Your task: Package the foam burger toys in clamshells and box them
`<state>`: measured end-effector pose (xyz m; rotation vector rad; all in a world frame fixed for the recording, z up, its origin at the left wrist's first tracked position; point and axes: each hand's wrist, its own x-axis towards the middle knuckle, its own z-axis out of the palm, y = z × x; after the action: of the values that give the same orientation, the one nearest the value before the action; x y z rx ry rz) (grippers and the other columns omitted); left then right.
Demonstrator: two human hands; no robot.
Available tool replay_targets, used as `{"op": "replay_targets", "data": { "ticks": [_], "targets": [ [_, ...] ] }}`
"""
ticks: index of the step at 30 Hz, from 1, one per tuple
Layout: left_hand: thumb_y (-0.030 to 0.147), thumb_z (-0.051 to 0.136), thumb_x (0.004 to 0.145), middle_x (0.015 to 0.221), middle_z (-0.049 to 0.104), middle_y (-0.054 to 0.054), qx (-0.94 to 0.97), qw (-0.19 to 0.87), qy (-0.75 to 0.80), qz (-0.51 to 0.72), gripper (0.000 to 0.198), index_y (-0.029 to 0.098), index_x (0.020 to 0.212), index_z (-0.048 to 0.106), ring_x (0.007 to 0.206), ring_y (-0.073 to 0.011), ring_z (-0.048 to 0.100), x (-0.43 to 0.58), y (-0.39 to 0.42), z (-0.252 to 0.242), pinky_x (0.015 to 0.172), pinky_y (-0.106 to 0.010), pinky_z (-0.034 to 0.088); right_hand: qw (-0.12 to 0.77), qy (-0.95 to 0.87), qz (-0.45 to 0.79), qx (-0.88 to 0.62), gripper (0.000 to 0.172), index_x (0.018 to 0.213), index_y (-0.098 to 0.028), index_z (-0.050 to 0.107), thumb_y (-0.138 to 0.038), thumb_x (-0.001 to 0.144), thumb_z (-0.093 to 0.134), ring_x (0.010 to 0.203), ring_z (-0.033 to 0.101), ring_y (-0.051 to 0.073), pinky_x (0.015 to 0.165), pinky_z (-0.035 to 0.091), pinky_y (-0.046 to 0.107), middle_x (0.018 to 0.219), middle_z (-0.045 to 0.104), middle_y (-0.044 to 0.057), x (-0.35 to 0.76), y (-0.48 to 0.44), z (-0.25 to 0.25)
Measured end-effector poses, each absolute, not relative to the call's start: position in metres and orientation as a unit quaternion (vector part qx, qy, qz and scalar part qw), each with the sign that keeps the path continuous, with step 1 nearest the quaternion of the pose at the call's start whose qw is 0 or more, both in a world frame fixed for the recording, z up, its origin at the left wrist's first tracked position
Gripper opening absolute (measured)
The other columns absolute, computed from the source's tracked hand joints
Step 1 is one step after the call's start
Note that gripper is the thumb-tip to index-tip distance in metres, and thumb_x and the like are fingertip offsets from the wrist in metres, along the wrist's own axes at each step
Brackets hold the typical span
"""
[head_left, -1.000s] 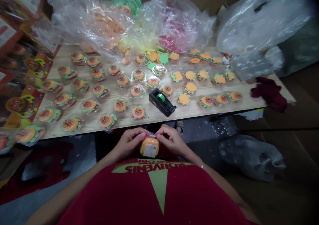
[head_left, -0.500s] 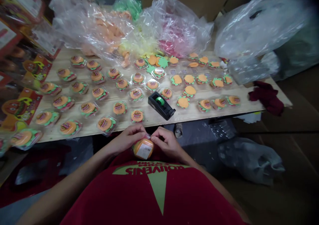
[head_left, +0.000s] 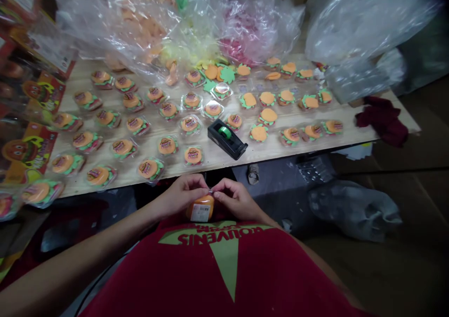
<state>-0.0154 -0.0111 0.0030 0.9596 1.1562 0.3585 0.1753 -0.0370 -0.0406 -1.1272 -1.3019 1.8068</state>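
Observation:
Close to my body, below the table's front edge, is a packaged toy burger (head_left: 201, 211) in clear plastic, its orange side showing a white barcode label. My left hand (head_left: 185, 191) is closed on its upper left, thumb and fingers pinched at the top edge. On the other side, my right hand (head_left: 235, 199) pinches the top right corner of the clear packaging. What exactly lies between the fingertips is too small to make out. Just beyond my hands, a black tape dispenser (head_left: 227, 139) with a green roll sits on the table.
Many packaged toy burgers (head_left: 148, 169) cover the wooden table (head_left: 252, 160). Several unpacked burgers (head_left: 268, 116) lie right of centre. Plastic bags (head_left: 242, 22) of foam pieces line the back. Printed boxes (head_left: 26, 148) stand left; a dark red cloth (head_left: 382, 120) lies right.
The packaged burger has tilted a little, turning its label more upright. Both hands keep their pinch near its top, fingertips slightly closer together. The camera view has shifted slightly.

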Motion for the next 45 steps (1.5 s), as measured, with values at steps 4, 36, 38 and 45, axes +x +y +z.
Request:
{"op": "replay_targets", "data": {
  "ticks": [4, 36, 38, 45],
  "targets": [
    [0.036, 0.068, 0.071, 0.063, 0.06, 0.002, 0.448, 0.709, 0.52, 0.163, 0.023, 0.014, 0.071, 0.061, 0.055, -0.0094, 0.051, -0.012, -0.01, 0.001, 0.052, -0.02, 0.038, 0.314, -0.559, 0.632, -0.436, 0.011, 0.083, -0.017, 0.06, -0.027, 0.083, 0.058, 0.072, 0.053, 0.013, 0.064, 0.042, 0.025, 0.078, 0.06, 0.001, 0.176, -0.03, -0.036],
    [0.048, 0.07, 0.069, 0.094, 0.067, -0.007, 0.449, 0.612, 0.6, 0.252, 0.035, 0.018, 0.086, 0.076, 0.092, -0.0235, 0.06, -0.031, -0.042, 0.005, 0.083, -0.034, 0.047, 0.308, -0.624, 0.62, -0.364, 0.014, 0.091, -0.016, 0.062, -0.029, 0.087, 0.055, 0.079, 0.055, 0.014, 0.071, 0.043, 0.027, 0.087, 0.061, 0.003, 0.187, -0.021, -0.043],
    [0.047, 0.07, 0.07, 0.093, 0.068, -0.006, 0.437, 0.627, 0.599, 0.24, 0.035, 0.019, 0.091, 0.074, 0.088, -0.0227, 0.061, -0.035, -0.043, 0.011, 0.08, -0.034, 0.048, 0.278, -0.656, 0.612, -0.343, 0.013, 0.086, -0.016, 0.063, -0.026, 0.087, 0.056, 0.075, 0.055, 0.014, 0.068, 0.042, 0.026, 0.083, 0.063, 0.003, 0.192, -0.012, -0.036],
    [0.04, 0.065, 0.077, 0.086, 0.069, -0.007, 0.496, 0.601, 0.577, 0.246, 0.028, 0.016, 0.088, 0.072, 0.08, -0.0196, 0.061, -0.032, -0.046, 0.013, 0.073, -0.03, 0.047, 0.241, -0.707, 0.603, -0.279, 0.013, 0.083, -0.016, 0.062, -0.025, 0.088, 0.056, 0.072, 0.054, 0.012, 0.067, 0.041, 0.025, 0.079, 0.061, 0.001, 0.186, 0.003, -0.023]
  ]
}}
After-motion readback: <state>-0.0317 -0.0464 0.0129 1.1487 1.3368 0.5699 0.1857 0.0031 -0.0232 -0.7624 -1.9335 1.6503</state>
